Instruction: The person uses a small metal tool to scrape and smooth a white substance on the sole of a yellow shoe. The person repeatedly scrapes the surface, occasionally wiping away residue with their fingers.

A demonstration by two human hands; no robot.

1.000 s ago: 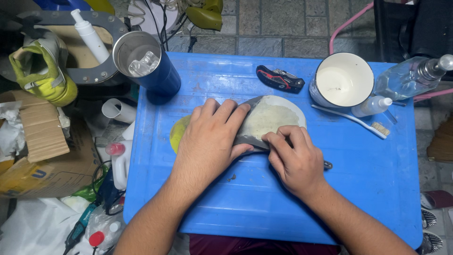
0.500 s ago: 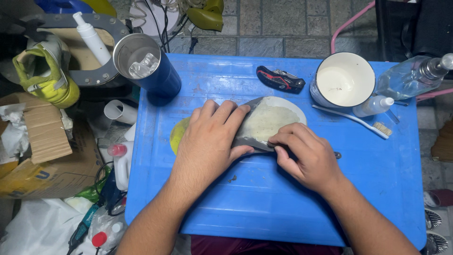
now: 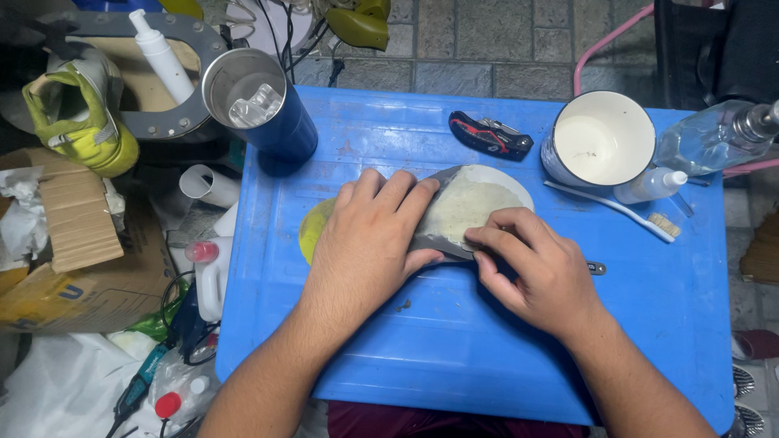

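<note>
So we've got this big blue plastic surface (image 3: 487,357) taking up most of the view, and pretty much everything sits on it. Off its left edge there's a messy pile: a torn cardboard box (image 3: 73,243) and a yellow-green sneaker (image 3: 77,113) up top.

In the middle of the surface lies the shoe sole (image 3: 466,207), pale whitish inside with a dark grey edge, and a yellow bit pokes out from under our left hand. Our left hand (image 3: 365,243) lies flat on top of the sole's left part, fingers spread and pointing up-right, pressing it down rather than wrapping around it. Our right hand (image 3: 540,272) is curled, with its fingertips pinched at the sole's lower dark edge; there seems to be a small tool under it, since a little dark tip (image 3: 596,268) sticks out on the right, but we can't tell what it is.

At the surface's top left corner stands a dark blue metal tumbler (image 3: 268,105). At the top right there's a white mug (image 3: 600,138), with a clear plastic bottle (image 3: 706,138) just beside it at the edge. Between tumbler and mug lies a black and red folding knife (image 3: 489,135). Below the mug we see a small white squeeze bottle (image 3: 649,185) and a white toothbrush (image 3: 617,211) lying at a slant.
</note>
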